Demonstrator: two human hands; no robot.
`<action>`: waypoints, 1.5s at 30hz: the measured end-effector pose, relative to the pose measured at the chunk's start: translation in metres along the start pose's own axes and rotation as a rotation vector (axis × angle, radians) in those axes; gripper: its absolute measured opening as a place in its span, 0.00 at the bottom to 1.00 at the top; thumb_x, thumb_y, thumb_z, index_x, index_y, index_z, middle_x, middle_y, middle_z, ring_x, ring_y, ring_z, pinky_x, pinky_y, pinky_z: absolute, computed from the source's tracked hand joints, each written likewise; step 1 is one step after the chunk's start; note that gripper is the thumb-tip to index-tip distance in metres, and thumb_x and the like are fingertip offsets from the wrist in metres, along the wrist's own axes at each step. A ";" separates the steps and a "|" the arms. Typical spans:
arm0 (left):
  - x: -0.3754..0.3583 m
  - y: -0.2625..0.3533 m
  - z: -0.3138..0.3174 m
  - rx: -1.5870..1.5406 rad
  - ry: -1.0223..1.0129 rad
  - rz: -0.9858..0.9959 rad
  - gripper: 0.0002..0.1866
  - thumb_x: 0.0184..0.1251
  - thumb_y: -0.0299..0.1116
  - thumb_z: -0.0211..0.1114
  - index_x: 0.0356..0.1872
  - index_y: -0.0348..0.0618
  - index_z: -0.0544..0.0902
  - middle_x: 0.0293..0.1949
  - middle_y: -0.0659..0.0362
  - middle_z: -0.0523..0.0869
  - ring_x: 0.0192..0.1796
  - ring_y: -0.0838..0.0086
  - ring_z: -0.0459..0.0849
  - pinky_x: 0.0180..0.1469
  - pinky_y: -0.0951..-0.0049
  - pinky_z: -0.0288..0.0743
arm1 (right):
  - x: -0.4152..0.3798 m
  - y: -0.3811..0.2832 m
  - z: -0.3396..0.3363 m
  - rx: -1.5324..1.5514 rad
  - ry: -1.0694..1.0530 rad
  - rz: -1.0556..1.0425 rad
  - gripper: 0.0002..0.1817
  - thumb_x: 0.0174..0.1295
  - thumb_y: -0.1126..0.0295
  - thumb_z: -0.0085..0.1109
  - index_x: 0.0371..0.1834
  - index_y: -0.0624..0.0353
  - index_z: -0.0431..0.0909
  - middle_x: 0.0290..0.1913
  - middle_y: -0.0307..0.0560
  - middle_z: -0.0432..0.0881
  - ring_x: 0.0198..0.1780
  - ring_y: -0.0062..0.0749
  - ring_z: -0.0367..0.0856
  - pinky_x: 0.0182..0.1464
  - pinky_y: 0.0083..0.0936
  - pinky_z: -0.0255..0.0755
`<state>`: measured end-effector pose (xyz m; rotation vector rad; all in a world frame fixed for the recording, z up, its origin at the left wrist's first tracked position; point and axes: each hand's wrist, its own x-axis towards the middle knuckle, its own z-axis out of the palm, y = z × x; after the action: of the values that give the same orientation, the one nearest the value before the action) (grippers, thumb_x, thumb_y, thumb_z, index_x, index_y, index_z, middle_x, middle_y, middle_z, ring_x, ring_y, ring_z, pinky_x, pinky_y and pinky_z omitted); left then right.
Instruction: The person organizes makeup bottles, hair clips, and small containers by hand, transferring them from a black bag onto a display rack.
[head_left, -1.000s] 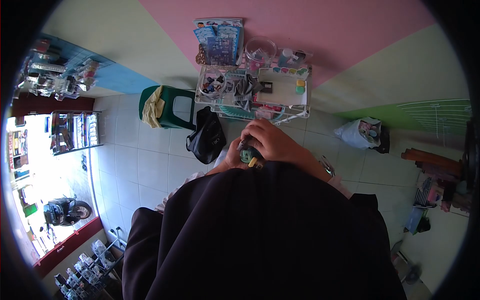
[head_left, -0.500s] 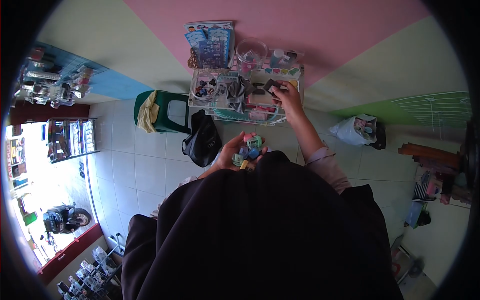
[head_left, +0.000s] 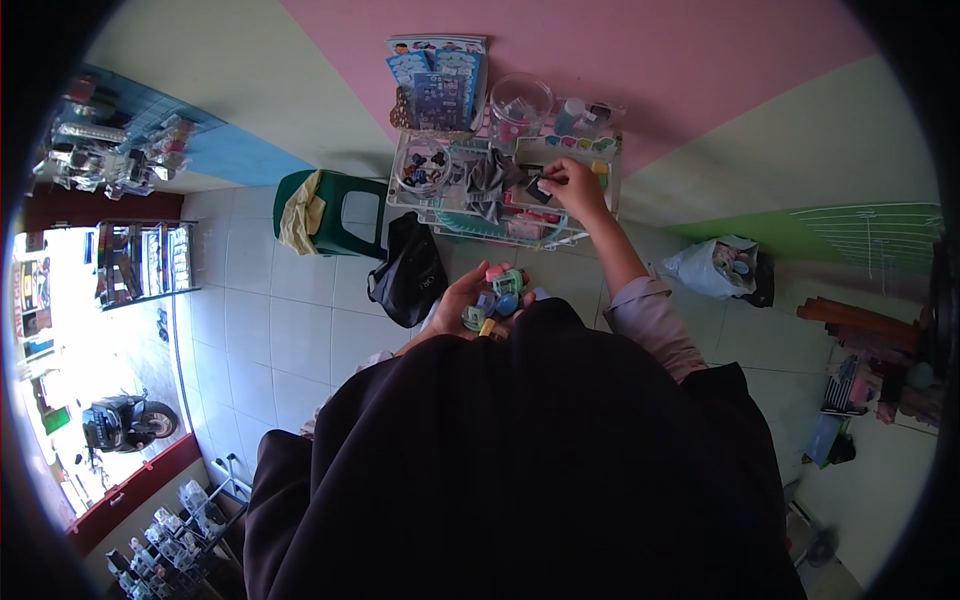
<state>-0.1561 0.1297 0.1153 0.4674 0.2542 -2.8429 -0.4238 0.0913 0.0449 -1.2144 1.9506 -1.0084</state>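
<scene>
My left hand (head_left: 457, 302) is cupped near my body around several small colourful plastic items (head_left: 507, 283), pastel green, pink, blue and yellow; their exact kind is too small to make out. Over the right part of the rack's top, my right hand (head_left: 578, 187) pinches a small dark flat piece (head_left: 540, 189). Beside that piece lie a crumpled grey cloth (head_left: 489, 180) and a light tray (head_left: 530, 152) with a yellow item (head_left: 600, 168) in it. A round clear tub (head_left: 424, 167) of small dark pieces stands further left on the rack (head_left: 600, 228).
Booklets (head_left: 440, 85) and a clear round jar (head_left: 521, 100) stand at the back of the rack. Left of it are a green plastic stool (head_left: 345, 230) with a cream cloth and a black bag (head_left: 410, 275). A filled white bag (head_left: 712, 266) sits on the floor at right.
My right hand has turned over and moved slightly lower over the rack with the dark piece. The left hand keeps its hold. The view has shifted a little.
</scene>
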 end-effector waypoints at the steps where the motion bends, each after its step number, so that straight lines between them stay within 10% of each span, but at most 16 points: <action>1: 0.000 0.001 -0.003 -0.027 -0.038 -0.033 0.20 0.73 0.47 0.44 0.51 0.42 0.73 0.53 0.48 0.75 0.53 0.51 0.77 0.52 0.57 0.78 | 0.004 0.004 0.002 -0.057 -0.053 0.039 0.14 0.52 0.70 0.67 0.43 0.54 0.80 0.33 0.48 0.84 0.36 0.30 0.83 0.37 0.25 0.75; 8: -0.001 0.004 -0.010 -0.054 -0.042 -0.053 0.21 0.73 0.49 0.44 0.53 0.43 0.71 0.54 0.48 0.74 0.54 0.54 0.77 0.53 0.51 0.76 | 0.004 0.007 0.012 -0.240 -0.029 -0.083 0.12 0.43 0.68 0.70 0.34 0.50 0.86 0.34 0.54 0.82 0.41 0.46 0.81 0.45 0.34 0.73; 29: 0.002 0.008 -0.012 0.032 0.006 -0.044 0.22 0.72 0.50 0.45 0.53 0.43 0.71 0.53 0.49 0.74 0.54 0.54 0.78 0.48 0.54 0.80 | 0.019 0.003 0.010 -0.222 -0.175 0.046 0.13 0.44 0.67 0.71 0.34 0.55 0.81 0.34 0.47 0.83 0.39 0.40 0.82 0.43 0.32 0.73; 45: 0.002 0.010 -0.014 0.076 0.026 -0.022 0.20 0.72 0.50 0.45 0.51 0.45 0.72 0.56 0.51 0.73 0.56 0.54 0.76 0.46 0.57 0.81 | 0.021 -0.006 0.030 -0.317 0.103 0.229 0.29 0.35 0.55 0.74 0.36 0.65 0.78 0.37 0.58 0.82 0.42 0.48 0.81 0.44 0.35 0.74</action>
<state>-0.1513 0.1229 0.1001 0.5206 0.1570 -2.8777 -0.4050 0.0616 0.0322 -1.0848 2.3344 -0.6740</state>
